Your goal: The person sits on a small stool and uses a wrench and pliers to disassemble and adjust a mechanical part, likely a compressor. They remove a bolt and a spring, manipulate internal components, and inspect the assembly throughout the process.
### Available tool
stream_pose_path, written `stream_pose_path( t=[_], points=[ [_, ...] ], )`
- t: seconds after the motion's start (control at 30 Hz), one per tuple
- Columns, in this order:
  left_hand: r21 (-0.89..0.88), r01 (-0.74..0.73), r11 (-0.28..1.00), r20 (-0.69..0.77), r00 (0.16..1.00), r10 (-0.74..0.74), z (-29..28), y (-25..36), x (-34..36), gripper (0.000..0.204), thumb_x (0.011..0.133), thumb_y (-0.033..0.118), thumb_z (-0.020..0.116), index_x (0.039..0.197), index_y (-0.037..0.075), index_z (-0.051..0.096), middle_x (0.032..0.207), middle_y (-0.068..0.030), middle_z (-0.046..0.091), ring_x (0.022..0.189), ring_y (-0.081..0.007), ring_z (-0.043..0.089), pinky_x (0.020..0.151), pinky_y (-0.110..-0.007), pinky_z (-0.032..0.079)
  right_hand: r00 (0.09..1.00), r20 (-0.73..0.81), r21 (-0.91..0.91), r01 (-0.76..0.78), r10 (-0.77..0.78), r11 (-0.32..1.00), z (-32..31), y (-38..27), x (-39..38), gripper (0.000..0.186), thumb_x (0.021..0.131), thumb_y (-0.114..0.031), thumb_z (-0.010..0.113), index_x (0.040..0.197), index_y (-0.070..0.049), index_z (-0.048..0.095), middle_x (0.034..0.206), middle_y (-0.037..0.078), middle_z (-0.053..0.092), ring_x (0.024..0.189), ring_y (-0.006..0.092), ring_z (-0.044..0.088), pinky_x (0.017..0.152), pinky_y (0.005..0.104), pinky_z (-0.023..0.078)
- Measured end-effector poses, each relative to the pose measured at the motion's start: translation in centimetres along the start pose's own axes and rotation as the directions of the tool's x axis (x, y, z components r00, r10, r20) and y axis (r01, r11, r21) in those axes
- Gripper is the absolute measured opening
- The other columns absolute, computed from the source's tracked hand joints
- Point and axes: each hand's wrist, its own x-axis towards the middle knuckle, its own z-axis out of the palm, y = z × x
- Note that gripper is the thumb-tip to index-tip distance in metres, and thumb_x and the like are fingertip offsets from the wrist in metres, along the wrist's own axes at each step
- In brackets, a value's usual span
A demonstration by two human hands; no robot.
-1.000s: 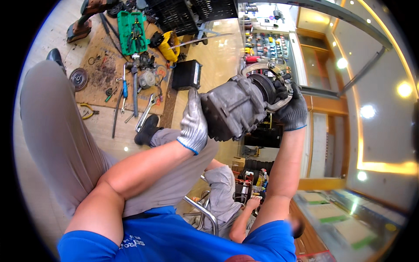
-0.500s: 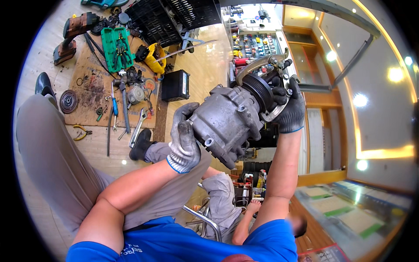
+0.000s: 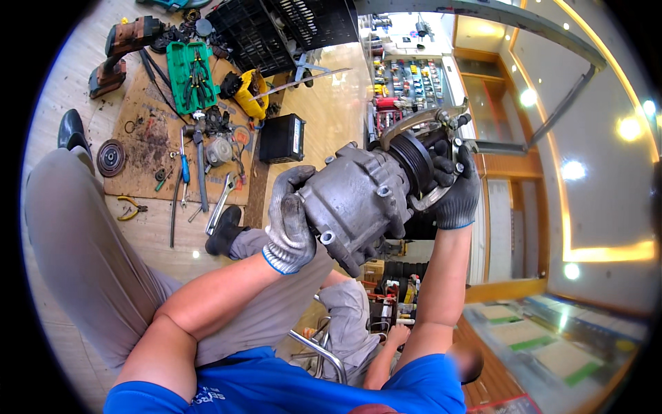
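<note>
A grey metal air-conditioning compressor (image 3: 355,200) is held up in front of me, tilted, with its black grooved pulley (image 3: 412,162) toward the upper right. My left hand (image 3: 289,224), in a grey-and-white work glove, is closed around the compressor's left end. A metal jaw puller (image 3: 432,196) has its curved arms over the pulley. My right hand (image 3: 452,186), gloved the same way, is wrapped around the puller beside the pulley. Some of its fingers are hidden behind the puller's arm, as is part of the pulley face.
On the floor, stained cardboard (image 3: 141,148) carries a green plier case (image 3: 189,79), a yellow tool (image 3: 248,96), an adjustable wrench (image 3: 221,202) and loose parts. A black battery (image 3: 283,138) stands beside it. Another person in grey trousers (image 3: 345,317) sits close by at the bottom.
The puller and my right hand have come slightly down and to the right. The compressor has tipped a little with them. Both hands keep their hold, and the view has shifted slightly.
</note>
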Motion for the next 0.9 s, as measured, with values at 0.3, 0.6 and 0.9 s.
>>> stream_pose_path(
  t=[0.3,0.6,0.9],
  points=[
    [0.121,-0.045,0.992,0.018,0.999,0.043,-0.7,0.7,1.1,0.087,0.093,0.074,0.029,0.124,-0.005,0.047,0.112,-0.0158,0.057,0.105,-0.0232,0.057,0.096,-0.038,0.045,0.989,0.144,0.045,0.032,-0.038,0.998,-2.7,1.2,-0.3,0.042,0.101,-0.036,0.045,0.123,-0.003,0.060,0.071,-0.001,0.051,0.059,0.0115,0.045,0.059,0.0305,0.040],
    [0.113,-0.017,0.993,0.069,0.998,0.009,-1.4,0.6,1.5,0.089,0.090,0.078,0.034,0.122,-0.004,0.050,0.110,-0.0147,0.058,0.102,-0.0212,0.058,0.093,-0.036,0.047,0.937,0.287,0.115,0.171,-0.198,0.978,-8.4,1.9,0.5,0.045,0.098,-0.030,0.052,0.134,-0.003,0.054,0.102,0.007,0.065,0.069,0.0113,0.043,0.065,0.0284,0.040],
    [0.149,-0.239,0.959,0.120,0.968,0.223,-0.5,1.4,1.1,0.078,0.093,0.068,0.040,0.107,-0.007,0.059,0.101,-0.0206,0.060,0.095,-0.0333,0.061,0.086,-0.040,0.047,0.781,0.405,0.239,0.412,-0.475,0.880,-10.2,4.8,2.0,0.055,0.095,-0.031,0.058,0.143,-0.009,0.046,0.123,0.008,0.057,0.088,0.0141,0.044,0.088,0.0333,0.039]
  ],
)
